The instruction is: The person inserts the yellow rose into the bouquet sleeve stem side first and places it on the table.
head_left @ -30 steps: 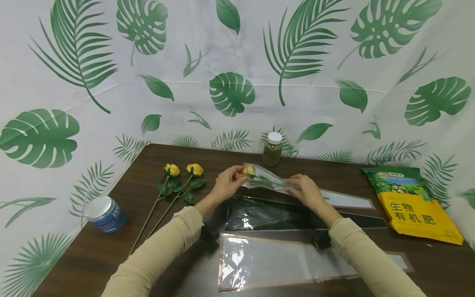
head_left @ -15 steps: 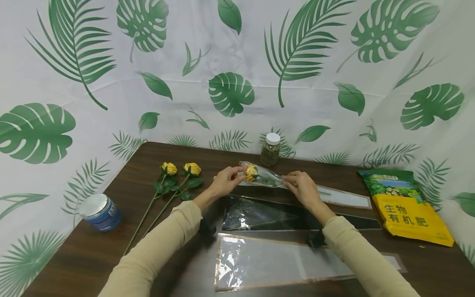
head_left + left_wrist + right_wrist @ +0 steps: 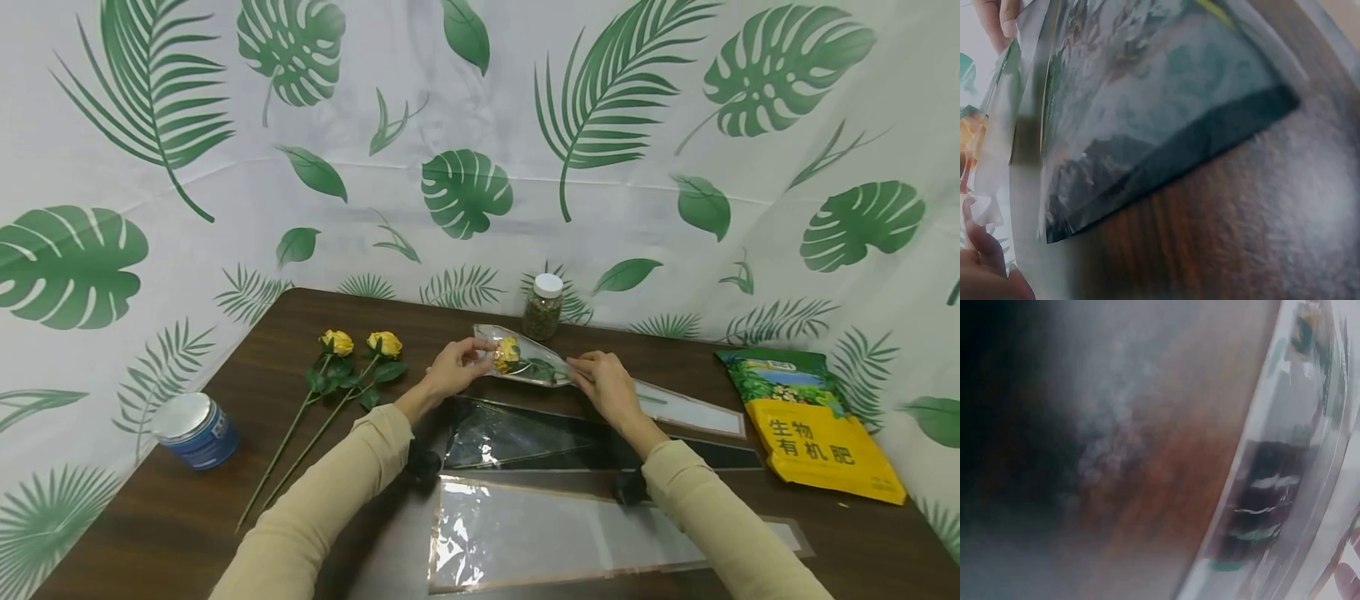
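A yellow rose point(image 3: 507, 353) lies inside a clear flower sleeve point(image 3: 690, 410) with a pale border, at the back middle of the table. My left hand point(image 3: 450, 371) pinches the sleeve's wide mouth beside the bloom. Further right, my right hand point(image 3: 609, 387) pinches the sleeve where it narrows around the stem. In the left wrist view the left fingers point(image 3: 985, 244) hold the film's edge, with the orange-yellow bloom just above them. The right wrist view is blurred, and only fingertips point(image 3: 1346, 581) show at its right edge.
Two more yellow roses point(image 3: 384, 344) lie at left, near a blue tin point(image 3: 198, 433). A black-edged sleeve point(image 3: 525, 437) and another pale sleeve point(image 3: 540, 533) lie in front. Behind stands a white-lidded jar point(image 3: 543, 308); a yellow-green fertilizer bag point(image 3: 813, 433) lies at right.
The rose bloom shows more plainly inside the sleeve, and the sleeve has sunk a little and flattened. Both hands keep their hold, nearly in place. The head view has shifted slightly.
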{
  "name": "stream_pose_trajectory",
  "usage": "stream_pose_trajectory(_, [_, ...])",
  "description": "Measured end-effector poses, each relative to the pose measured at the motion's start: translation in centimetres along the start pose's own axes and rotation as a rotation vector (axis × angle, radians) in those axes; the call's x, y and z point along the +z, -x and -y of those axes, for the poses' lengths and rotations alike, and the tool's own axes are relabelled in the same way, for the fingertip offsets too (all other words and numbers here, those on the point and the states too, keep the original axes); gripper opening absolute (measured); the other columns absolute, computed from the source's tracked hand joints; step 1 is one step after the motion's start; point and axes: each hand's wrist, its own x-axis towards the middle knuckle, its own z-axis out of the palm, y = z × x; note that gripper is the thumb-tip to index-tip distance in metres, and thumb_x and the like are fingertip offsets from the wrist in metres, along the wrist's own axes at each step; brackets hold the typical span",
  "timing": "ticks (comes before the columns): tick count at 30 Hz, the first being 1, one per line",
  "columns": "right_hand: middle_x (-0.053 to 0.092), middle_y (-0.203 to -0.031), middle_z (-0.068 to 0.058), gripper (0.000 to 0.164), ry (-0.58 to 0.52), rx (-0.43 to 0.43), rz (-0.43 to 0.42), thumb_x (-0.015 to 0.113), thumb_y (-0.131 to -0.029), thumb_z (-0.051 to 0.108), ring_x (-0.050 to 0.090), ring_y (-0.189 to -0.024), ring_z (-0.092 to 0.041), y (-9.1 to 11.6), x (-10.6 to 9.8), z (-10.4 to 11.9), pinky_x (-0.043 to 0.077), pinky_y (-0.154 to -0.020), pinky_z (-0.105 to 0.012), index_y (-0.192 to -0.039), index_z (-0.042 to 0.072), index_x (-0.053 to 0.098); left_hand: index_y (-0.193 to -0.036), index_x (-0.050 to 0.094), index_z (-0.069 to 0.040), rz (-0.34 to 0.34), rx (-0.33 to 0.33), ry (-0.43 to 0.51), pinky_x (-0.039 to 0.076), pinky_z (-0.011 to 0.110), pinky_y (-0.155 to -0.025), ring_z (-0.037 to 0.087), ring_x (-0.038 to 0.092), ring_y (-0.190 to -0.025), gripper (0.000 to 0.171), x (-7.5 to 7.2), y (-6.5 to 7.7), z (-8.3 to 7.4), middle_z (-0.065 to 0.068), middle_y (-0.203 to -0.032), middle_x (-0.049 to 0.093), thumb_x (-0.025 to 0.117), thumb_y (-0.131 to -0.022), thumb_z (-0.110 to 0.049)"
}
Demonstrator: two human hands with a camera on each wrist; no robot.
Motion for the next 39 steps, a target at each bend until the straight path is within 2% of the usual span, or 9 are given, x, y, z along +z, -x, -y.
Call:
stream_pose_trajectory(2, [0.065, -0.106, -0.019, 0.030, 0.003, 0.012, 0.004, 0.071, -0.082, 0.012, 0.057, -0.094, -0.036, 0.0, 0.1, 0.0, 0.048, -0.078, -0.048, -0.110, 0.002, 0.069, -0.114, 0.060, -0.002, -0.013, -0.029, 0.050, 0.045, 0.039, -0.089, 0.026, 0.053, -0.106, 0.025, 0.2, -0.2, 0.2, 0.015, -0.116, 0.059, 0.062, -0.089, -0.008])
stream_pose_trajectory(4, [0.065, -0.107, -0.019, 0.031, 0.006, 0.023, 0.013, 0.071, -0.082, 0.013, 0.057, -0.096, -0.037, 0.1, 0.1, -0.1, 0.048, -0.079, -0.048, -0.111, 0.002, 0.069, -0.110, 0.057, 0.000, -0.025, -0.052, 0.081, 0.044, 0.039, -0.090, 0.027, 0.053, -0.107, 0.023, 0.3, -0.4, 0.3, 0.016, -0.114, 0.060, 0.062, -0.089, -0.008])
stream_pose_trajectory(10, [0.063, -0.113, -0.024, 0.037, 0.004, 0.029, 0.056, 0.072, -0.082, 0.012, 0.058, -0.101, -0.042, 0.3, 0.1, -0.7, 0.048, -0.083, -0.052, -0.115, 0.000, 0.066, -0.100, 0.055, -0.002, -0.098, -0.130, 0.073, 0.041, 0.024, -0.070, 0.015, 0.051, -0.083, 0.023, 0.3, -0.5, 0.3, 0.004, -0.090, 0.056, 0.069, -0.085, -0.012])
stream_pose_trajectory(14, [0.052, -0.126, -0.033, 0.046, -0.019, 0.050, 0.181, 0.068, -0.085, 0.015, 0.050, -0.114, -0.049, 0.7, -0.1, -1.0, 0.041, -0.093, -0.058, -0.126, -0.004, 0.056, -0.094, 0.061, 0.000, -0.145, -0.161, 0.036, 0.038, 0.021, -0.062, 0.011, 0.047, -0.072, 0.018, 0.0, -0.3, 0.6, 0.001, -0.079, 0.055, 0.069, -0.085, -0.014])
stream_pose_trajectory(20, [0.022, -0.144, -0.038, 0.065, -0.055, 0.133, 0.458, 0.054, -0.096, 0.031, 0.019, -0.134, -0.053, 1.1, -0.6, -1.2, 0.019, -0.102, -0.068, -0.143, -0.007, 0.029, -0.090, 0.071, -0.008, -0.156, -0.192, -0.127, 0.038, 0.027, -0.066, 0.013, 0.051, -0.072, 0.019, -0.7, 0.6, 0.3, 0.003, -0.085, 0.066, 0.066, -0.089, -0.026])
stream_pose_trajectory(26, [0.004, -0.152, -0.031, 0.076, -0.040, 0.221, 0.623, 0.047, -0.097, 0.044, 0.004, -0.140, -0.047, 0.8, -1.1, -0.9, 0.007, -0.102, -0.072, -0.149, 0.000, 0.013, -0.089, 0.072, -0.006, -0.112, -0.282, -0.237, 0.039, 0.025, -0.060, 0.015, 0.050, -0.071, 0.022, -1.1, 1.5, 0.3, 0.004, -0.084, 0.066, 0.065, -0.088, -0.027])
stream_pose_trajectory(32, [-0.002, -0.153, -0.030, 0.077, -0.019, 0.244, 0.657, 0.043, -0.097, 0.046, -0.002, -0.140, -0.046, 0.2, -1.3, -1.0, 0.003, -0.104, -0.071, -0.150, 0.001, 0.009, -0.090, 0.074, -0.011, -0.120, -0.318, -0.373, 0.039, 0.026, -0.057, 0.014, 0.053, -0.069, 0.024, -1.1, 0.9, 0.3, 0.001, -0.084, 0.068, 0.065, -0.088, -0.033])
stream_pose_trajectory(36, [-0.003, -0.153, -0.030, 0.078, -0.023, 0.257, 0.663, 0.043, -0.097, 0.046, -0.004, -0.139, -0.047, 0.2, -1.1, -1.5, 0.001, -0.104, -0.070, -0.150, 0.001, 0.007, -0.090, 0.075, -0.016, -0.114, -0.344, -0.482, 0.044, 0.032, -0.062, 0.017, 0.059, -0.076, 0.025, -0.6, 0.6, 0.7, 0.000, -0.092, 0.070, 0.062, -0.089, -0.038])
stream_pose_trajectory(39, [-0.002, -0.152, -0.031, 0.080, -0.018, 0.244, 0.643, 0.044, -0.096, 0.047, -0.003, -0.139, -0.048, 0.2, -1.2, -1.6, 0.002, -0.103, -0.071, -0.150, 0.000, 0.008, -0.092, 0.074, -0.018, -0.121, -0.346, -0.513, 0.047, 0.036, -0.067, 0.019, 0.061, -0.081, 0.026, -0.4, 0.6, 0.8, 0.001, -0.096, 0.070, 0.061, -0.090, -0.040])
